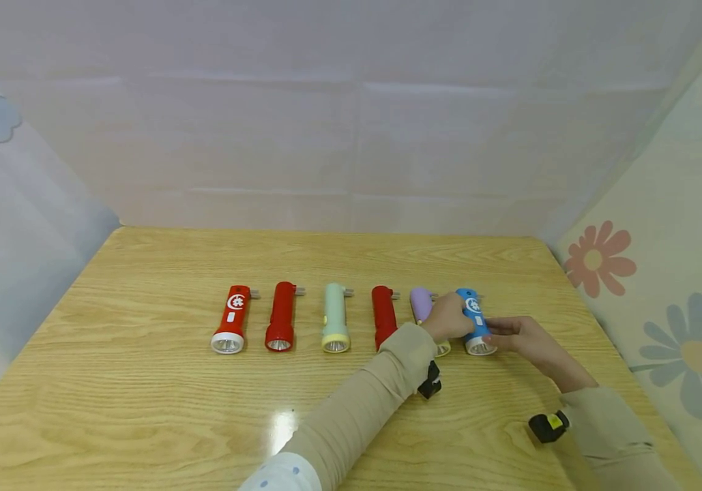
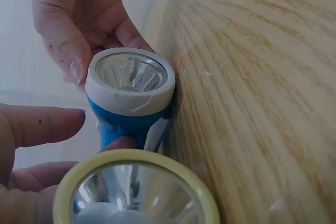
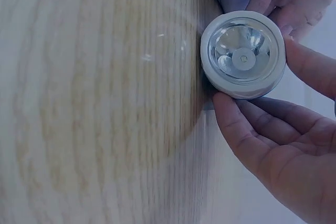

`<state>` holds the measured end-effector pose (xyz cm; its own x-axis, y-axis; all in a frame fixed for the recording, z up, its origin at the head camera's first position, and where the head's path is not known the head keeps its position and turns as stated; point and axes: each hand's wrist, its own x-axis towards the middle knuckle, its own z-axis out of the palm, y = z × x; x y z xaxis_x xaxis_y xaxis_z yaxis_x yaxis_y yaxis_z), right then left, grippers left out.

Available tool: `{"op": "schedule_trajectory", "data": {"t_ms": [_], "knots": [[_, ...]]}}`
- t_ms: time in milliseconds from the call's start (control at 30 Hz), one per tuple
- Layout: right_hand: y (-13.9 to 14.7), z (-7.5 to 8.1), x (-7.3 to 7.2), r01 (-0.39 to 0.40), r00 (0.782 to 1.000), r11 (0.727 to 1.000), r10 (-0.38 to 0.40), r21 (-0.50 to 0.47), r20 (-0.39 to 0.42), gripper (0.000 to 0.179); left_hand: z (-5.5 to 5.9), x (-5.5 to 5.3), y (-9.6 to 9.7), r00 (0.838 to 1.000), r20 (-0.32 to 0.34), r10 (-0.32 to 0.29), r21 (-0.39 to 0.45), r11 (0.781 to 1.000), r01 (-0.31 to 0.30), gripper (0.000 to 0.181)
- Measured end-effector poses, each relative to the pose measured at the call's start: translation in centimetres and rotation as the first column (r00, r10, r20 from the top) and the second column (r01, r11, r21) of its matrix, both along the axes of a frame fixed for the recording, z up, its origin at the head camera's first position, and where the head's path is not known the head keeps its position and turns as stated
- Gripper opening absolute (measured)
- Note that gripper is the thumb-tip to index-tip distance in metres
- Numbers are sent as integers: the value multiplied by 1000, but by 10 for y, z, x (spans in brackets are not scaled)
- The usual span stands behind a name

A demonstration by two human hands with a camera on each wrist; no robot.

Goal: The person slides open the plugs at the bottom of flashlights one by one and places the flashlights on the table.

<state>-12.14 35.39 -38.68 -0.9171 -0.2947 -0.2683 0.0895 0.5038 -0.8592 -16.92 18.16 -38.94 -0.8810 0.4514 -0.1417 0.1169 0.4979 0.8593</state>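
Note:
A blue flashlight with a white head lies at the right end of a row on the wooden table. My right hand grips its white head from the right, thumb and fingers on the rim. From the left my left hand reaches over a purple flashlight with a yellow rim. A left fingertip touches the blue body, while the left thumb is straight, with a gap showing beside it. My left hand and sleeve hide part of the purple flashlight.
To the left lie a red flashlight with a white rim, a plain red one, a mint green one and another red one. Metal plug prongs stick out at their far ends. A pale backdrop borders the wooden table.

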Motion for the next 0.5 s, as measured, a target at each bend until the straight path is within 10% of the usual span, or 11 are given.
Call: {"op": "schedule_trajectory", "data": {"t_ms": [267,400,500], "knots": [[1,2,0,-9,1000,1000,8,10,17,56,0,-1,-2,999,-8,-34,-11,999,34,42],[1,2,1,-17,1000,1000,17,11,17,56,2,0,-2,999,-11,-30,9,1000,30,7],[2,2,1,-13,1000,1000,13,11,19,57,6,0,-4,999,-25,-25,37,999,26,36]]}}
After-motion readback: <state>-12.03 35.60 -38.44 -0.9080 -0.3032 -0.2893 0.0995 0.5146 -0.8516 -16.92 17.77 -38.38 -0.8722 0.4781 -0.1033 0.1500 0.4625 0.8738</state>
